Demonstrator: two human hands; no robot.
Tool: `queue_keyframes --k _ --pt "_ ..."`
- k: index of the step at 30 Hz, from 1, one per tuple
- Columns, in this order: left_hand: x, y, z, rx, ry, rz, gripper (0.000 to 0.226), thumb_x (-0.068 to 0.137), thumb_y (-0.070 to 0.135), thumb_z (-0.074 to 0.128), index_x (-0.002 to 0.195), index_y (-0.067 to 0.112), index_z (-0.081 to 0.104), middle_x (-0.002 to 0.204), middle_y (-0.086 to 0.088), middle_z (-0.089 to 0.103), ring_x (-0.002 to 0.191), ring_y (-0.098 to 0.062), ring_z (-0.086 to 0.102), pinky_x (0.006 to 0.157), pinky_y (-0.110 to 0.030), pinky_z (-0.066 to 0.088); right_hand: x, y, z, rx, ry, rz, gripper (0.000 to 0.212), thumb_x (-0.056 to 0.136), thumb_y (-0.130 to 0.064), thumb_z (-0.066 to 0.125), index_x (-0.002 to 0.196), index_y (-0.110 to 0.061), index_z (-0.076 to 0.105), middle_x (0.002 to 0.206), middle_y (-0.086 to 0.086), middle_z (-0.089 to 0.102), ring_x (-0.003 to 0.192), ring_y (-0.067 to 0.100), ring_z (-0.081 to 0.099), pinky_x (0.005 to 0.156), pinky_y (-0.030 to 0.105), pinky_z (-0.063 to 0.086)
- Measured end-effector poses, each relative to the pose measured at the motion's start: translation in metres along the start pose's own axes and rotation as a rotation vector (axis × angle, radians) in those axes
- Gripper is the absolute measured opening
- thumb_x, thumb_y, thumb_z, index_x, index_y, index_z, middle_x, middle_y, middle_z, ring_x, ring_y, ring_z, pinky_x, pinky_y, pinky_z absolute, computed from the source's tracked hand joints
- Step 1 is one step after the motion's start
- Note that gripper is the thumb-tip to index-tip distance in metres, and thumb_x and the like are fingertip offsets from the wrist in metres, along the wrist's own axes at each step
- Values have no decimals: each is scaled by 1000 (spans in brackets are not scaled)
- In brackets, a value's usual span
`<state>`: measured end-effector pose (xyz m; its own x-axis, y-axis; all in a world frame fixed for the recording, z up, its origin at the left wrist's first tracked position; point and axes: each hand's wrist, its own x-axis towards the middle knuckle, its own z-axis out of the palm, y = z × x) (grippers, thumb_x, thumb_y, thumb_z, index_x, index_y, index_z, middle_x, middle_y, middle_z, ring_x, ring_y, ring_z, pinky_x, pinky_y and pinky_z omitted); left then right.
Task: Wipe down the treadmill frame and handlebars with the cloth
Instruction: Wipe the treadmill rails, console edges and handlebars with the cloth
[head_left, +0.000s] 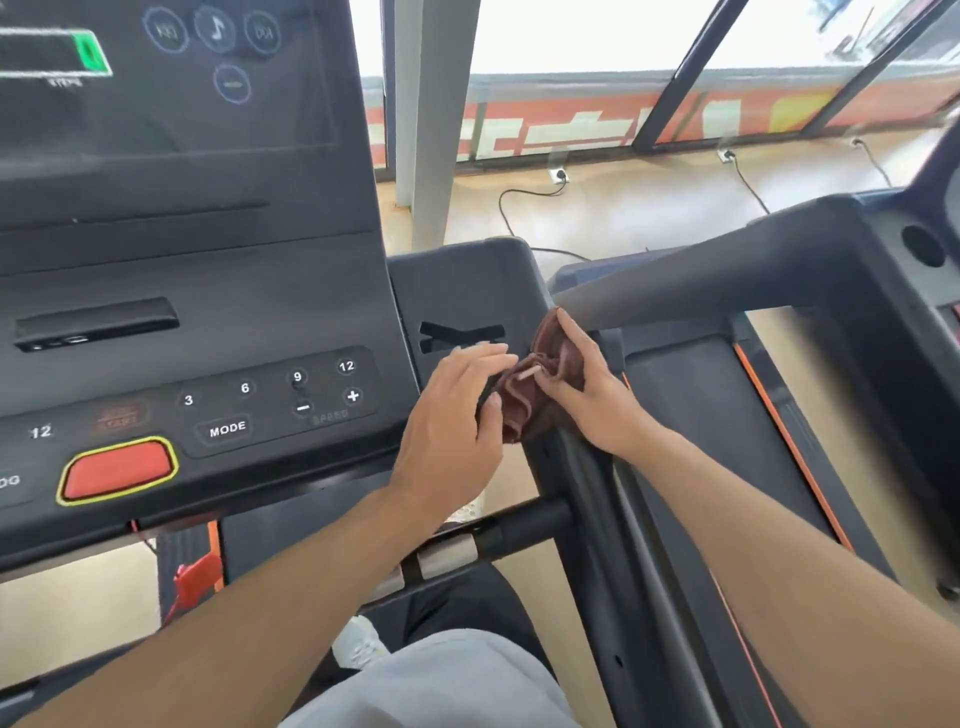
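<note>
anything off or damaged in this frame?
Nothing looks damaged or spilled. The brown cloth is bunched up rather than spread flat, held between the left hand and right hand against the treadmill frame. The console looks intact.

Tight gap between console and side rail, open room beyond the rail

The console (197, 322) walls off the left, its edge close beside the left hand (452, 415); the side tray (462, 291) rises just behind both hands, and the bunched cloth (535, 395) fills the space between them on the upright frame post (576, 483). The right hand (592, 395) lies against that post, with the neighbouring treadmill's handlebar (701, 280) slanting across just above it. Below the hands the cross handlebar (509, 530) bars the way down. Open floor (597, 208) shows behind the tray, crossed by cables (524, 197).
</note>
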<state>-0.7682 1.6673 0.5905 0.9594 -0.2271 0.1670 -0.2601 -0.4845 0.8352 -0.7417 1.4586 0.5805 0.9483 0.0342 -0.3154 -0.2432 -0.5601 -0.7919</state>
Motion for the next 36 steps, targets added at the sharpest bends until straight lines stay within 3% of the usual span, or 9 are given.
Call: queue_keyframes --k 3,7,10,15,23,28,30,33,36 --pt "15 1 -5 6 6 -8 52 95 2 50 145 14 50 155 1 43 152 -12 27 128 -31 14 39 -18 2 -64 55 17 81 97 -48 62 161 -39 13 164 -8 24 145 14 36 120 35 35" --pt "24 1 -21 23 27 -69 56 97 5 49 152 15 40 163 3 32 154 -8 17 127 -37 18 101 -54 16 -448 195 2 89 89 -80 41 160 -35 11 168 -1 19 144 34 40 112 56 41" --pt "20 -2 -38 63 89 -63 53 98 3 50 150 13 44 160 4 36 153 -7 22 126 -33 21 135 -84 40 -590 293 81 89 92 -82 23 161 -27 15 168 8 20 147 42 31 116 61 33" --pt "3 -6 -56 79 175 -87 50 98 -1 52 146 12 49 154 3 44 149 -8 31 123 -29 25 148 -103 55 -792 146 -81 76 96 -72 16 158 -32 28 167 2 28 155 35 16 123 63 0" --pt "-36 6 -55 108 84 -90 52 96 8 60 146 17 48 155 8 43 147 -4 32 123 -24 23 61 -70 36 -763 -166 -373 65 98 -50 37 160 -47 17 170 -18 3 158 14 -9 125 48 -16" --pt "-67 10 -46 104 -23 -93 55 96 13 62 147 21 46 153 10 43 144 -4 35 122 -22 25 -13 -38 25 -688 -132 -228 70 93 -47 47 158 -48 21 170 -20 3 158 13 -11 127 53 -8" --pt "-79 12 -41 86 -39 -86 54 95 13 63 146 20 47 152 9 45 143 -5 38 122 -30 30 -43 -25 22 -639 -52 -94 80 93 -41 61 160 -48 15 170 -20 -4 158 16 -11 125 59 12" --pt "-96 17 -36 58 -57 -90 52 95 15 62 145 22 48 152 10 46 142 -7 39 122 -34 31 -85 -10 29 -609 87 90 97 90 -38 70 158 -52 3 169 -21 -7 153 29 19 108 58 42" --pt "-110 18 -35 51 -68 -84 53 95 16 63 145 24 47 151 10 47 142 -8 39 122 -33 30 -102 -2 38 -630 134 202 96 92 -42 67 156 -52 -3 170 -16 -2 139 36 41 102 55 47"
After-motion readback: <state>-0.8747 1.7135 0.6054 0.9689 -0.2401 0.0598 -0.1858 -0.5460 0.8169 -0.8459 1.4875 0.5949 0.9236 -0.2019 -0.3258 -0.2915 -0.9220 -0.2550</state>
